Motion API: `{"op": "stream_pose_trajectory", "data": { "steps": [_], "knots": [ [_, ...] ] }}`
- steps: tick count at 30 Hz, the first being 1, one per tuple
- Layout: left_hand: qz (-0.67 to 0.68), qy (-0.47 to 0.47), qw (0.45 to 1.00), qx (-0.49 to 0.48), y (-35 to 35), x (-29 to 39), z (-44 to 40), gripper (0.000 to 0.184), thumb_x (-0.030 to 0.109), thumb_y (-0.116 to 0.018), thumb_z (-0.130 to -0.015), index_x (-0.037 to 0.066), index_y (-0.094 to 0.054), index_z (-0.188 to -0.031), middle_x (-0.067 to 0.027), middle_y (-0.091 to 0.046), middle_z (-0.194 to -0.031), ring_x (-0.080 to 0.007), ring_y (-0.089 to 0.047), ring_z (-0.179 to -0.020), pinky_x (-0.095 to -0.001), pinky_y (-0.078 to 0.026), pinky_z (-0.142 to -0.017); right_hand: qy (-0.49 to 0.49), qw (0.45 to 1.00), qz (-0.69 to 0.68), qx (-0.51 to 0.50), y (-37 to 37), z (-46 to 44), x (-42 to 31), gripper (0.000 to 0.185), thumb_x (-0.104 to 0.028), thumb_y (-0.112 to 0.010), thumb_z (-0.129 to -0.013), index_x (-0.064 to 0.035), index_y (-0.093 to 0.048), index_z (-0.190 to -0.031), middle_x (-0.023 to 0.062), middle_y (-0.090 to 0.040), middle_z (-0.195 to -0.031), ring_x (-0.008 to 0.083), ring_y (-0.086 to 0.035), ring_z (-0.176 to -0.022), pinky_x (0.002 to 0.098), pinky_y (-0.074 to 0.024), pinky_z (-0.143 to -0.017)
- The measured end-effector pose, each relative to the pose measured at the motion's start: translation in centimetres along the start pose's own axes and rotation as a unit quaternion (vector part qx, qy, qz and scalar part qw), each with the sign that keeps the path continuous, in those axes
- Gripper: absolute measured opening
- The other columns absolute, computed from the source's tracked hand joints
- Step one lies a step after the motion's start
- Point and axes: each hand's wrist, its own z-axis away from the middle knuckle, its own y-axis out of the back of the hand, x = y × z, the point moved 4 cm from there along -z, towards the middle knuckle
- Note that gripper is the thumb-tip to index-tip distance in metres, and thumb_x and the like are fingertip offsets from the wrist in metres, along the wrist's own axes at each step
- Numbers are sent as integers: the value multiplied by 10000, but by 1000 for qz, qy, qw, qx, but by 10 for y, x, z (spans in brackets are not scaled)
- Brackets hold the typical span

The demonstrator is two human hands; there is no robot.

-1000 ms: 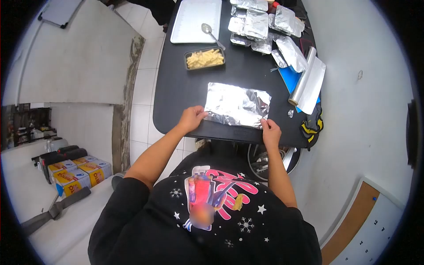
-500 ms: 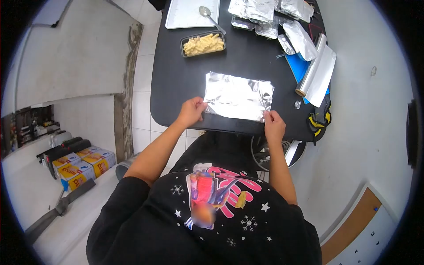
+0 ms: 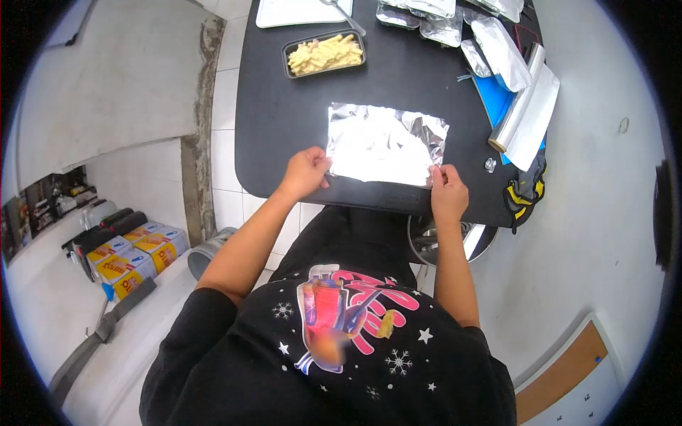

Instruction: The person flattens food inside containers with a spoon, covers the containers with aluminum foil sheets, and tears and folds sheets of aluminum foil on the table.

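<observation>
A rectangular sheet of aluminium foil (image 3: 383,144) lies spread near the front edge of the black table, shiny and lightly creased. My left hand (image 3: 307,172) pinches its near left corner between thumb and fingers. At the near right corner, my right hand (image 3: 449,193) grips the foil the same way. Beyond the sheet, toward the back left, stands a black tray of pasta (image 3: 325,55), uncovered and filled with pale, creamy pieces.
Behind the pasta are a white tray (image 3: 298,14) and a spoon (image 3: 353,23). Several foil-covered trays (image 3: 440,28) crowd the back right. A foil roll (image 3: 513,106), a crumpled foil ball (image 3: 490,165) and a black-and-yellow glove (image 3: 524,195) lie along the right edge.
The view has shifted slightly, so the table's things sit a little higher in it. Both hands keep hold of the foil's near corners, and the sheet looks much the same.
</observation>
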Motion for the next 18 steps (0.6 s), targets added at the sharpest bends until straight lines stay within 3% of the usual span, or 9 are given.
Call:
{"op": "stream_pose_trajectory", "data": {
  "steps": [3,6,9,11,14,16,18],
  "knots": [
    [-19,-9,1000,19,1,-3,2,181,197,-581,-892,17,-579,-873,-54,-617,-666,-131,-632,-538,-254,-475,-473,-45,998,3,-48,3,-1,-6,213,-325,-627,-847,-112,-619,-851,108,-641,-779,319,-623,-737,420,-470,-635],
    [-20,-7,999,24,-1,1,2,174,197,-582,-897,26,-576,-865,-45,-621,-677,-119,-628,-552,-245,-480,-469,124,981,59,140,18,1,-32,193,-260,-627,-826,-107,-616,-943,120,-632,-944,314,-605,-890,401,-468,-707],
    [-16,-7,1000,20,-2,-3,5,174,196,-589,-894,26,-573,-857,-50,-628,-688,-119,-633,-567,-249,-487,-480,309,950,-21,28,-3,4,-76,315,-227,-621,-795,-109,-594,-1086,139,-566,-1135,341,-523,-1081,447,-437,-809],
    [-18,-10,1000,21,-2,2,6,173,195,-591,-892,27,-571,-856,-51,-630,-691,-116,-633,-567,-249,-489,-486,366,930,41,-18,-39,7,-102,457,-234,-622,-778,-164,-550,-1224,139,-466,-1318,371,-403,-1246,537,-376,-931],
    [-21,-2,1000,19,-1,6,9,169,193,-599,-889,31,-567,-855,-50,-632,-690,-115,-629,-568,-251,-491,-498,355,923,125,-79,-62,6,-111,525,-330,-638,-812,-214,-510,-1308,120,-353,-1452,371,-283,-1352,583,-241,-1046],
    [-11,0,1000,7,-1,1,6,167,192,-615,-881,35,-564,-854,-52,-636,-687,-120,-627,-581,-263,-493,-512,355,919,141,-102,-67,5,-108,547,-363,-629,-817,-249,-483,-1332,106,-293,-1492,364,-228,-1381,611,-199,-1053],
    [-74,-87,989,93,7,9,1,181,186,-654,-850,29,-577,-899,-66,-637,-731,-151,-630,-636,-291,-499,-563,356,915,151,-113,-69,5,-105,558,-382,-625,-818,-264,-472,-1342,101,-263,-1512,360,-199,-1397,621,-173,-1061]
  ]
}}
